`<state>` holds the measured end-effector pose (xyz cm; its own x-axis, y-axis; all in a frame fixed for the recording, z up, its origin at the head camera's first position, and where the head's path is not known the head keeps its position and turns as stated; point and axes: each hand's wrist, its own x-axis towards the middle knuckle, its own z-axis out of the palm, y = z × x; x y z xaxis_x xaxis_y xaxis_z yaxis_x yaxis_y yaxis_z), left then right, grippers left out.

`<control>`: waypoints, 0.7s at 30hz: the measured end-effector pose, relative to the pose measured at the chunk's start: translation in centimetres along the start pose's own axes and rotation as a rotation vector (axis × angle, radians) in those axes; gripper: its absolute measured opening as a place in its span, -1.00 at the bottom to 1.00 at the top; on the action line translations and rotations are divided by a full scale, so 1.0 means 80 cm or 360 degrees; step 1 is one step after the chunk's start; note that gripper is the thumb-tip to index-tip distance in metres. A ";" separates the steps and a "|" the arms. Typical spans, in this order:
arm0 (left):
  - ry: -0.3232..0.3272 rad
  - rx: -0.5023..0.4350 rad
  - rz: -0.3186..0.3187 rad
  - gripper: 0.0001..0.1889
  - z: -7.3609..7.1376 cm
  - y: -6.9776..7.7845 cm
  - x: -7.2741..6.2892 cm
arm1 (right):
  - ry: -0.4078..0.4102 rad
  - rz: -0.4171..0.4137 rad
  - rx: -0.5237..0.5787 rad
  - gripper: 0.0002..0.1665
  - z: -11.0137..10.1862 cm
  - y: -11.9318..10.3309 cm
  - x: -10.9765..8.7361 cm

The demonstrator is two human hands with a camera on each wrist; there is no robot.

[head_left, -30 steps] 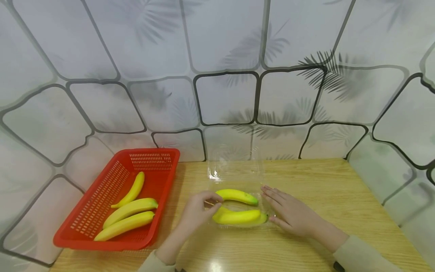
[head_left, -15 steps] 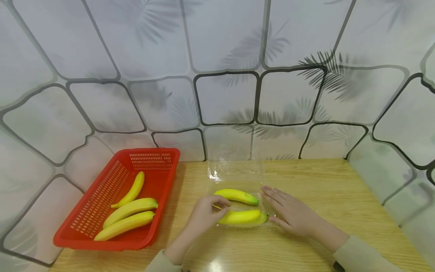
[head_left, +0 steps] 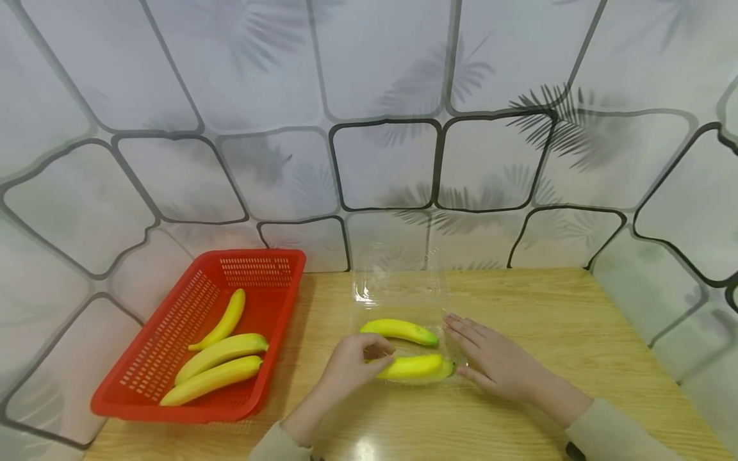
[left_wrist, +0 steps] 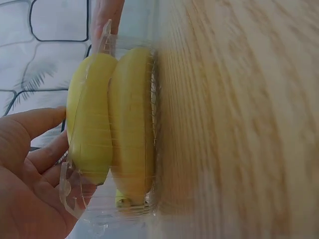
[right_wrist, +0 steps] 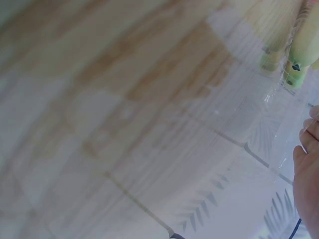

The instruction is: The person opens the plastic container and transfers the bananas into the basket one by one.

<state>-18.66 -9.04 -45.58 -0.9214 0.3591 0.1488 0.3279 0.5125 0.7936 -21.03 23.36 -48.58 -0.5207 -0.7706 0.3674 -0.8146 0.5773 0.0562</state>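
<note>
Clear hinged plastic container [head_left: 399,311] on pale wood-grain table [head_left: 548,307]. Inside — single curved yellow banana [head_left: 400,331] at rear; stacked pair of curved yellow bananas [head_left: 410,367] at front. Left of container: red rectangular slotted plastic basket [head_left: 193,416], three curved yellow bananas [head_left: 221,355] within. Left hand [head_left: 353,365] at container's front-left, right hand [head_left: 497,360] along its right side.

From my end I count six bananas. Three bananas [head_left: 221,357] lie in one basket [head_left: 265,307], and I make out three in one box [head_left: 398,301]: one far banana [head_left: 400,330], one upper near banana [left_wrist: 94,119] and one lower near banana [left_wrist: 132,124]. I also see two hands, one left hand [head_left: 348,368] and one right hand [head_left: 496,360], two sleeves [head_left: 619,435], and one counter [head_left: 519,301].
</note>
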 end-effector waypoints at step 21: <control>-0.0146 0.0056 -0.0035 -0.66 -0.003 -0.001 -0.003 | -0.0007 -0.0006 -0.0002 -0.18 -0.002 -0.001 0.002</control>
<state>-18.55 -9.34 -45.52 -0.9060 0.4165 0.0755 0.3163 0.5478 0.7745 -21.03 23.26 -48.38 -0.5191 -0.7738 0.3630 -0.8161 0.5750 0.0588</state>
